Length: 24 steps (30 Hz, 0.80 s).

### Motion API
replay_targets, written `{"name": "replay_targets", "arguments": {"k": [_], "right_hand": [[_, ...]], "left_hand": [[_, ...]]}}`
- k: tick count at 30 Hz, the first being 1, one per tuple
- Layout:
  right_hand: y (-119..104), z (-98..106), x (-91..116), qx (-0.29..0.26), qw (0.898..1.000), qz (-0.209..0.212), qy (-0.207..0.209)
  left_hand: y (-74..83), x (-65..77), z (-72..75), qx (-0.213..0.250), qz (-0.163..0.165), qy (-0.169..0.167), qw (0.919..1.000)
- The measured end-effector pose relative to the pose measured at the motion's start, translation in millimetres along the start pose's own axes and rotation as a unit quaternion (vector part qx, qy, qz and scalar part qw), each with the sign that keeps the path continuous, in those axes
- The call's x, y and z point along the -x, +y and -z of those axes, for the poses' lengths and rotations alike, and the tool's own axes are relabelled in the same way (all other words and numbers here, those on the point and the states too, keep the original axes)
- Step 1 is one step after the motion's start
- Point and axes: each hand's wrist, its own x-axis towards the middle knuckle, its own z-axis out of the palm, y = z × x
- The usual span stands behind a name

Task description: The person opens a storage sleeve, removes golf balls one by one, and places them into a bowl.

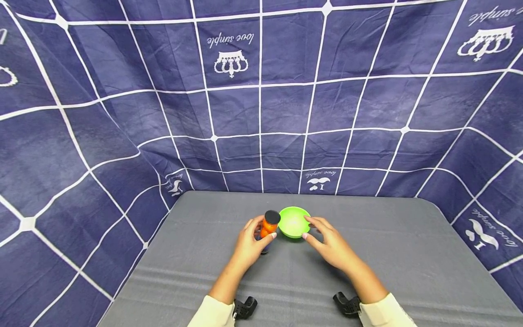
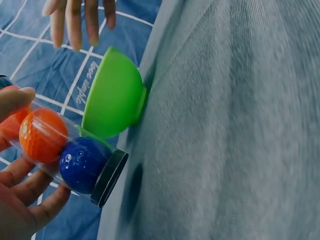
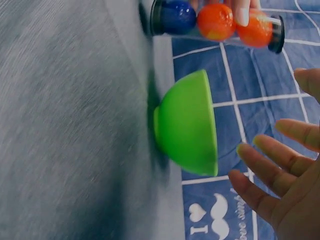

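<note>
My left hand [image 1: 247,244] grips a clear tube of golf balls [image 1: 269,227] with black caps, its fingers and thumb round the upper part. Inside, in the right wrist view, two orange balls [image 3: 215,21] sit above a blue ball [image 3: 176,16]. The tube is held roughly upright, its lower cap [image 2: 110,177] slightly off the table. Just right of it a bright green bowl [image 1: 294,222] stands upright on the table. My right hand [image 1: 332,245] is at the bowl's right side, fingers spread and holding nothing; in the right wrist view its fingertips are apart from the rim.
A grey cloth-covered table [image 1: 392,254] extends around the bowl and both hands. Behind it and along its sides hangs a blue curtain [image 1: 286,109] with white lines and printed lettering. Black wrist mounts [image 1: 347,304] are strapped near both cream sleeves [image 1: 386,313].
</note>
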Motion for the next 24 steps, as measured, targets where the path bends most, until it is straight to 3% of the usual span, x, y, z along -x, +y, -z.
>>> {"name": "replay_targets", "arguments": {"k": [13,24], "right_hand": [[-20,-6,-13,-0.064,0.997,0.031,-0.011],[-26,-10,-14,-0.073,0.995,0.063,-0.005]], "left_hand": [[10.8,3.9,-11.0,-0.020,-0.031,-0.033,0.9988],[17.5,8.1,-16.1,-0.061,-0.068,-0.055,0.9943]]}}
